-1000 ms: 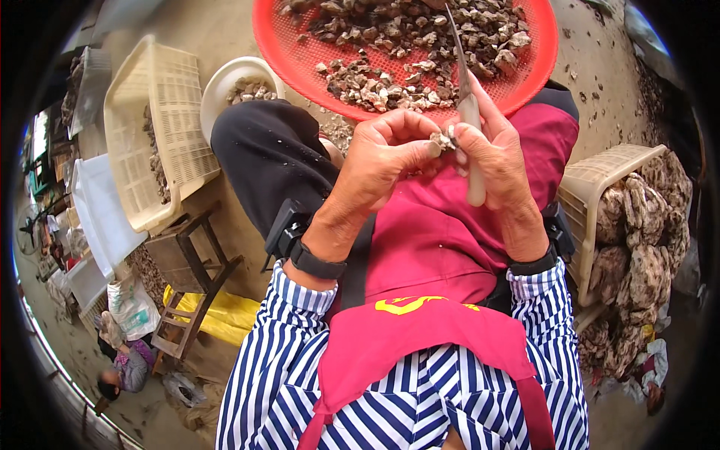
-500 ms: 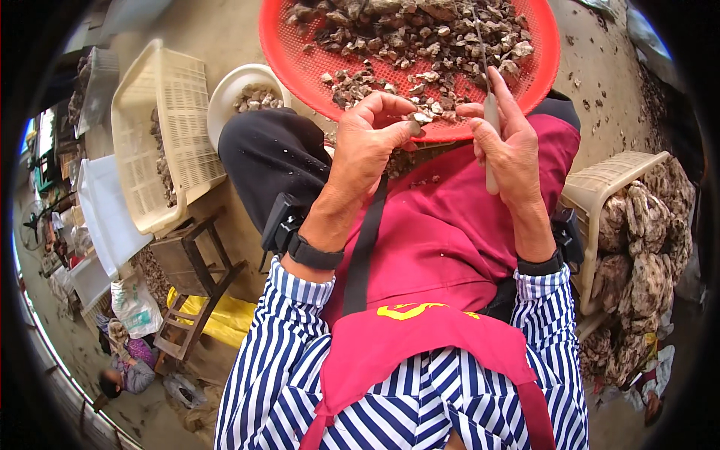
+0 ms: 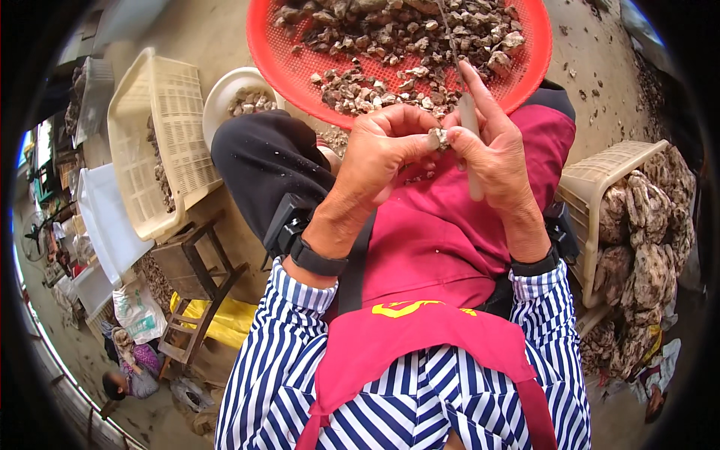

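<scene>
Over my lap, my left hand (image 3: 375, 154) pinches a small pale, rough chunk (image 3: 439, 138) between thumb and fingers. My right hand (image 3: 495, 154) is wrapped round the whitish handle of a knife (image 3: 470, 124), its forefinger stretched along the handle. The thin blade points away from me, over a red mesh basket (image 3: 545, 52). The right thumb meets the chunk, so both hands come together there. Many brown and whitish chunks (image 3: 390, 34) lie in the basket just beyond my fingers; a paler group sits on its near side.
To the left stand a white bowl (image 3: 211, 112) of small pieces, a cream plastic crate (image 3: 180, 112) and a wooden stool (image 3: 184, 270). At right, a cream crate (image 3: 589, 187) is heaped with large rough brown lumps (image 3: 637, 247). Another person (image 3: 135, 375) is at the lower left.
My hands have drawn together, and the chunk has come back from the basket's near rim to my right thumb. The knife has shifted slightly left.
</scene>
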{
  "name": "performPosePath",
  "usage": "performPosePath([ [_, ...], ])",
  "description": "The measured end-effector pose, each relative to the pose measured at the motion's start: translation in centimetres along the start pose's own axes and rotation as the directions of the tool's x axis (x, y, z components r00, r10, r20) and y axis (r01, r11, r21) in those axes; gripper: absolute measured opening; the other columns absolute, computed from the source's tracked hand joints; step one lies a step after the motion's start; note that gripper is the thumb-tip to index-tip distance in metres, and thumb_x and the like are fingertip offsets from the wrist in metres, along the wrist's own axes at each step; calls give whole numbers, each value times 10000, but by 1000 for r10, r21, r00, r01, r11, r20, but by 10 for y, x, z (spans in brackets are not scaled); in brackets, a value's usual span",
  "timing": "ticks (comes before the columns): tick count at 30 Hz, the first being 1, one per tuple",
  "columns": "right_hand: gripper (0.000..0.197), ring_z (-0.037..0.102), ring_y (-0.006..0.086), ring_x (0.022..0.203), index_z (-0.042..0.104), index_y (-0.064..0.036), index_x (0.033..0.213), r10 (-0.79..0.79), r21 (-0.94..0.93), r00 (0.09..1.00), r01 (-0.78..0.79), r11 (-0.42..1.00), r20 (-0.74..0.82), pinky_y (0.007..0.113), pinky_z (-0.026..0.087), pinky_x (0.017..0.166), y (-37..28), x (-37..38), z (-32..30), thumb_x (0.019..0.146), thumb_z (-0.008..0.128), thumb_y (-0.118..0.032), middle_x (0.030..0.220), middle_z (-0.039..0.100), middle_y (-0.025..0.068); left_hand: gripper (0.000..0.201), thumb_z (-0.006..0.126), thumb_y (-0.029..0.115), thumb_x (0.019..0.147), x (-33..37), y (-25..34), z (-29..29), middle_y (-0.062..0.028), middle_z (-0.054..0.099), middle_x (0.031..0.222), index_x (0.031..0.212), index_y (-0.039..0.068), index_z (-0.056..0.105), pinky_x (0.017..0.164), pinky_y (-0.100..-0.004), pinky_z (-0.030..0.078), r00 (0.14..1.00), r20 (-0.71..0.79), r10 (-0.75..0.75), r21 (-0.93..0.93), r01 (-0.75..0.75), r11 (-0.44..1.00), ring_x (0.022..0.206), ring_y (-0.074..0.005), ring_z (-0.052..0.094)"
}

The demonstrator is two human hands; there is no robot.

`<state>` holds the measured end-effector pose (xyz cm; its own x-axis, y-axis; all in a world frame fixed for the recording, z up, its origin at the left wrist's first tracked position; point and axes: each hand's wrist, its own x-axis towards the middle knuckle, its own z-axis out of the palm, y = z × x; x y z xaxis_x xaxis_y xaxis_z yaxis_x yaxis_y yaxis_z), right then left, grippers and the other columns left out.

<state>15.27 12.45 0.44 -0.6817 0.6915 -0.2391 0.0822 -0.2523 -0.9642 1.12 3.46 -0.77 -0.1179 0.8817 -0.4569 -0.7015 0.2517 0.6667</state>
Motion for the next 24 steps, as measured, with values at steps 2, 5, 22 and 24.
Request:
performPosePath([
  [2,714,458,38,677,233,-97,1448,1,39,1000,-2,999,23,162,398,605,5,1,4,834,598,-79,835,529,-9,168,664,37,805,-5,2,-5,-75,647,849,953,-14,603,645,-248,479,1000,-2,5,-24,-5,1000,723,-127,601],
  [5,702,482,41,662,243,-104,1445,-2,98,1000,2,995,-9,167,419,580,7,2,9,832,581,-47,831,547,-3,178,656,34,809,-8,4,-6,-76,644,851,969,-14,593,637,-253,482,1000,-5,15,-75,-15,997,719,-135,605],
  [22,635,579,66,652,255,-71,1426,-161,-221,947,99,970,-279,156,479,492,-9,-3,-41,854,522,0,950,631,109,287,540,13,781,75,3,-77,-146,625,958,1058,-24,608,732,-322,494,838,46,543,974,-159,163,833,-224,617],
  [24,630,569,57,644,251,-64,1426,-209,-270,925,123,955,-316,153,466,487,-11,-10,-52,857,513,5,945,630,101,332,534,-1,749,90,6,-79,-210,598,1020,1071,10,612,836,-390,460,801,162,576,983,-183,-21,975,-343,564],
])
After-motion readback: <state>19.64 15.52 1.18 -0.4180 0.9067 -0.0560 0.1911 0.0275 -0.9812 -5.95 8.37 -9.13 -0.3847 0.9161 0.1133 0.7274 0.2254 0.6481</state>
